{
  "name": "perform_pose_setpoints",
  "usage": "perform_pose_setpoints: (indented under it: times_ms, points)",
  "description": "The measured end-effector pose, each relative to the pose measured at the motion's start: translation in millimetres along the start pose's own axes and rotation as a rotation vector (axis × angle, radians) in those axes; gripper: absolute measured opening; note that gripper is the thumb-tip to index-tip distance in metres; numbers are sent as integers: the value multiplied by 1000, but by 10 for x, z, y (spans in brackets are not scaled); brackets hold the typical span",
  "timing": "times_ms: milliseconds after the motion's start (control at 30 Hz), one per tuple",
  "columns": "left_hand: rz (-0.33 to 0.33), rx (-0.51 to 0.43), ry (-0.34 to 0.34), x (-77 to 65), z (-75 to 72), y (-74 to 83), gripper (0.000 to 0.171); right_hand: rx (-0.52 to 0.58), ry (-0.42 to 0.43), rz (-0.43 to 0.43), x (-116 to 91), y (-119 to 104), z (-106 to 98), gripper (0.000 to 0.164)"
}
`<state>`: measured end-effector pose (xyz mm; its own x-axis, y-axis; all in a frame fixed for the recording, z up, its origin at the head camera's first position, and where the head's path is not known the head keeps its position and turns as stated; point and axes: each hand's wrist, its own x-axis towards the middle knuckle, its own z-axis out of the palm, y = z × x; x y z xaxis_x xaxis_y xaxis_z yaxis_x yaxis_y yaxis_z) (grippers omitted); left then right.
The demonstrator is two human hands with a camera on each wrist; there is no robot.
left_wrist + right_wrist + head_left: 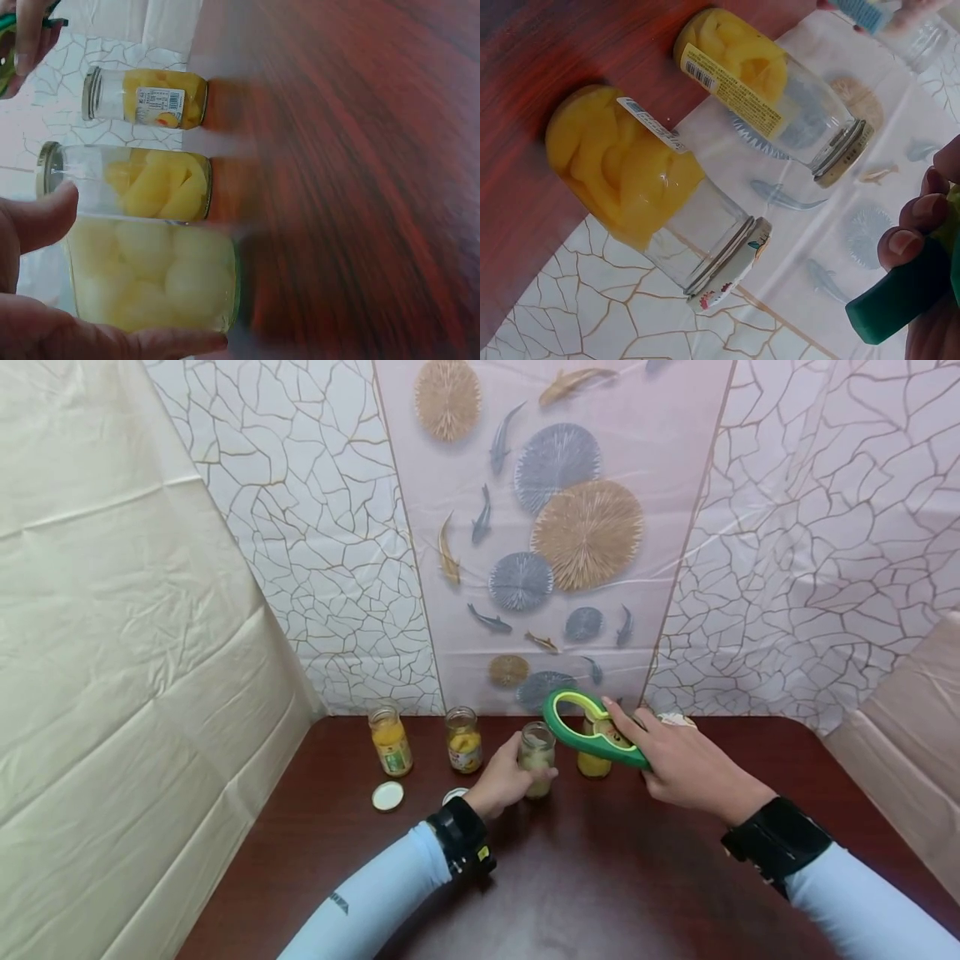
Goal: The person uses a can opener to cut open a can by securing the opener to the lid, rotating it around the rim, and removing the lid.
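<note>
My left hand (501, 783) grips a glass jar (537, 750) of pale round fruit, standing on the table with its mouth uncovered. In the left wrist view, the thumb and fingers close around this jar (161, 277). My right hand (686, 766) holds a green jar opener (628, 755) with a yellow-green inner edge by one end, raised in the air. Behind the opener's loops stands a lidded jar of yellow fruit (594, 766), apart from it. Another lidded jar (622, 169) is mostly hidden by the right hand in the head view; its patterned lid (731, 266) shows in the right wrist view.
To the left stand two uncovered jars, one of orange-yellow fruit (392, 750) and one of yellow pieces (465, 752). A white lid (387, 796) lies in front of them; a second lid (453, 795) is partly hidden by the left hand. A patterned cloth (517, 635) hangs behind the dark table (600, 885).
</note>
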<state>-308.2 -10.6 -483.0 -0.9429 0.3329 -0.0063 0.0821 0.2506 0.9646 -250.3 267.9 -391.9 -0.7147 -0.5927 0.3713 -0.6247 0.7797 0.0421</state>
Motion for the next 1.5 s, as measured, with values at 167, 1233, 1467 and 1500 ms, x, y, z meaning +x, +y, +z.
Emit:
perform_pose_setpoints:
  times_ms: [167,1233,1467,1500]
  points:
    - [-46,-6,69,150,55,23,49,45,2,2,10,-14,-2,103]
    - [-121,223,87,51,-60,32,104,97,-14,21,3,-71,58,106]
    - [-71,256,8,-445,-195,23,86,86,-4,17,-13,-51,72,105]
    - [-70,233,-4,-492,-210,9,81,85,-2,14,-20,-49,76,103]
